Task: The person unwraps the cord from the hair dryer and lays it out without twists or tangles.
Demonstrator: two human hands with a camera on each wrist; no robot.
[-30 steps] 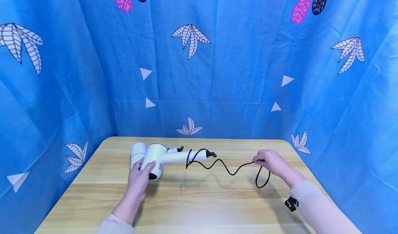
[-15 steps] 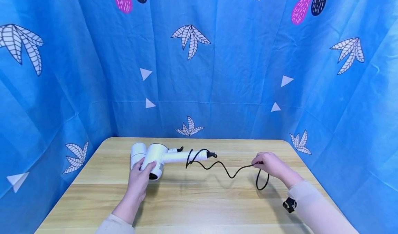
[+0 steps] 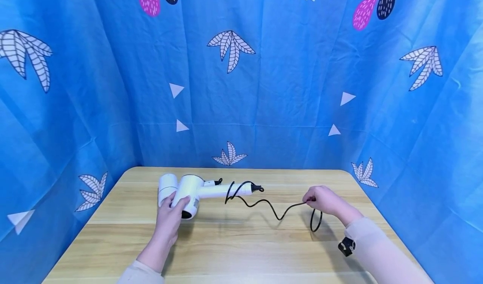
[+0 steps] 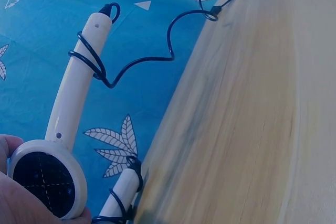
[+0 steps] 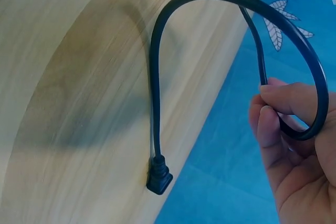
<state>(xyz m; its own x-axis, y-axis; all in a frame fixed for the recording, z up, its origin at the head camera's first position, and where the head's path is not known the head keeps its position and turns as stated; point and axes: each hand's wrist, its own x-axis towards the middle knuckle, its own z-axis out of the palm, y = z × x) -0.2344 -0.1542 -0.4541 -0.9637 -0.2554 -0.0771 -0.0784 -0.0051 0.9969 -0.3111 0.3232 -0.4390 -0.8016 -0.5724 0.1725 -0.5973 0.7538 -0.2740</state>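
My left hand [image 3: 168,217] grips the barrel of a white hair dryer [image 3: 190,189], held above the table with its handle pointing right. The left wrist view shows the dark round end [image 4: 44,182] of the barrel between thumb and fingers. A black cord [image 3: 269,203] makes a loose turn around the handle and runs in waves to the right. There my right hand [image 3: 325,200] pinches it between thumb and fingertips. Beyond the pinch the cord loops over, and its black plug [image 5: 159,177] hangs down in the right wrist view.
A second white hair dryer [image 3: 167,186] lies behind the held one, partly covered by it; its handle [image 4: 125,190] has a black cord wound on it. Beneath is a light wooden table [image 3: 241,254]. Blue patterned cloth [image 3: 286,87] encloses the back and sides.
My right hand has shifted slightly left and down, so the cord between the hands sags lower. The left hand and the hair dryer stay nearly still.
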